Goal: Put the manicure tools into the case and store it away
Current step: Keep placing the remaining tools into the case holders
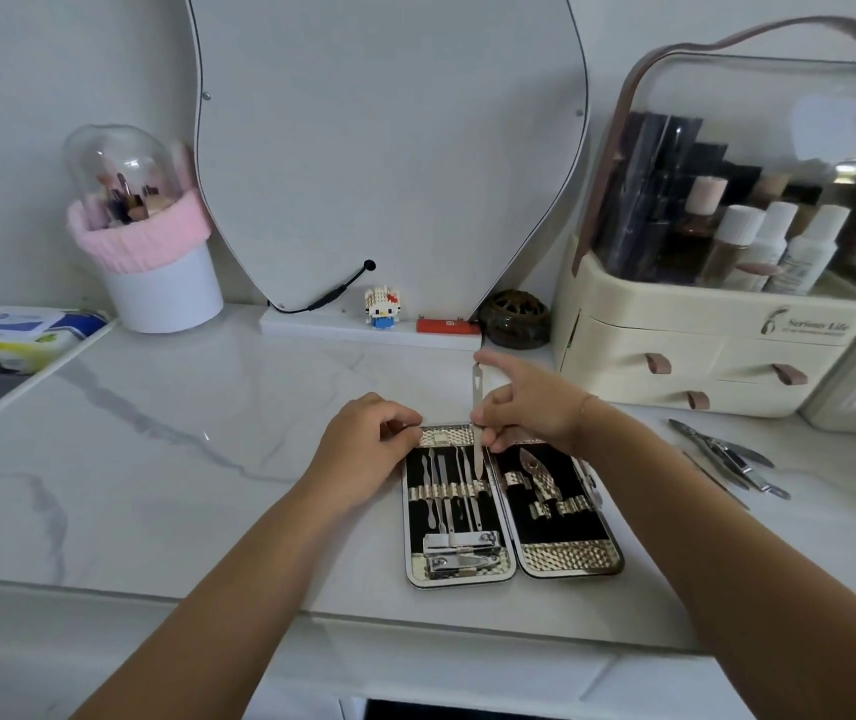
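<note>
A white marble-veined surface (155, 418) ran up to a plain pale wall (25, 70). A curvy-edged mirror (389, 148) stood at the back, and a cream drawer organiser (701, 356) sat at the right.

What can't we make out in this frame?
- Head view: left hand covers the top-left corner of the case; its grip is unclear.
- Head view: right hand hides the middle of the nail file; tip seating too small to judge.
- Head view: loose tools overlap; count unclear.
- Head view: organizer cut off by right edge.
</note>
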A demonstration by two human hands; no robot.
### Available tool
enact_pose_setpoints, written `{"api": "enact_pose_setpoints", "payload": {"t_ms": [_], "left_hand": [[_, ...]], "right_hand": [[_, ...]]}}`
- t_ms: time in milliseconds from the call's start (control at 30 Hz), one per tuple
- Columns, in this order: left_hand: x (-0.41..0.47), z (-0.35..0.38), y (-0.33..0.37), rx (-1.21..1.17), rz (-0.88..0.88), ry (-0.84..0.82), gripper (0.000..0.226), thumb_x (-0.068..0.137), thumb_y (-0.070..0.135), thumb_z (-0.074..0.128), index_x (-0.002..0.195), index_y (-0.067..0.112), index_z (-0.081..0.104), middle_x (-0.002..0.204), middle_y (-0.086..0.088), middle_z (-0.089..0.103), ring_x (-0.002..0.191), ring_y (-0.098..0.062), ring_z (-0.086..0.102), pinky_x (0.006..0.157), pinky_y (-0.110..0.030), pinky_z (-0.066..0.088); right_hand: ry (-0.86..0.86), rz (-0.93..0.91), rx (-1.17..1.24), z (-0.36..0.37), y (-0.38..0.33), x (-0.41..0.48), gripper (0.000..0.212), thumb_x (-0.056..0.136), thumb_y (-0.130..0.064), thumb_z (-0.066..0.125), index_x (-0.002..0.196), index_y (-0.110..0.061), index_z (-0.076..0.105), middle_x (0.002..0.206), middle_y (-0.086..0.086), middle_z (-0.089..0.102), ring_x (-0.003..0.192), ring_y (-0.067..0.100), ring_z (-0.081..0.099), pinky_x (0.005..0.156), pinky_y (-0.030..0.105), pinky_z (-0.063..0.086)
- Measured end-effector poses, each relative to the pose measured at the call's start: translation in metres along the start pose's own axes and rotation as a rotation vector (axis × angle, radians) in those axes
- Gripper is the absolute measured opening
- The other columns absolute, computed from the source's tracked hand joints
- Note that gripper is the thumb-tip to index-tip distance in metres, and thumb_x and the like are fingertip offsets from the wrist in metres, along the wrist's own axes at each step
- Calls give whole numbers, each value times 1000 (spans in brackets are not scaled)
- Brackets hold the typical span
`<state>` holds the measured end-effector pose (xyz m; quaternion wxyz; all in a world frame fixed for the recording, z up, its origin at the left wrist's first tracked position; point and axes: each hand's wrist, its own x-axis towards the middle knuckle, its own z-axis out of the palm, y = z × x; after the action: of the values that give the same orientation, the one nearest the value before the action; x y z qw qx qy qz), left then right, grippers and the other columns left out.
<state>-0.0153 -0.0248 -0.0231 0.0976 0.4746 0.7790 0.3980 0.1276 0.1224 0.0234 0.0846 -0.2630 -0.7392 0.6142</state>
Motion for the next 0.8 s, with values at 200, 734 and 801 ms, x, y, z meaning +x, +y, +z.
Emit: {"api": "enact_pose_setpoints", "payload": {"t_ms": [200, 734, 801], "left_hand": [[0, 1, 0, 5, 6, 0, 18, 87, 25, 63, 103, 23, 70, 95, 5, 59, 95, -12, 53, 83, -25, 40], [0, 0, -1, 7, 15, 6, 17, 87, 24, 62, 102, 24, 70, 95, 5, 59, 96, -13, 54, 84, -26, 41], [0, 0, -1, 1, 14, 8, 16, 87, 24, 62, 101, 25, 71, 96, 5, 59, 96, -13, 54, 84, -26, 41]], "right_hand": [[-23, 21, -150, -5, -1, 9, 57, 80, 5, 64, 131, -6, 42, 70, 11, 65, 56, 17, 63, 48, 20, 51], [187, -45, -192, -17, 2, 36, 25, 84, -4, 64, 109, -5, 63, 71, 7, 66, 47, 7, 48, 43, 15, 40], [185, -48, -153, -17, 5, 39, 25, 84, -4, 64, 109, -3, 63, 66, 5, 66, 45, 7, 47, 41, 16, 39]]}}
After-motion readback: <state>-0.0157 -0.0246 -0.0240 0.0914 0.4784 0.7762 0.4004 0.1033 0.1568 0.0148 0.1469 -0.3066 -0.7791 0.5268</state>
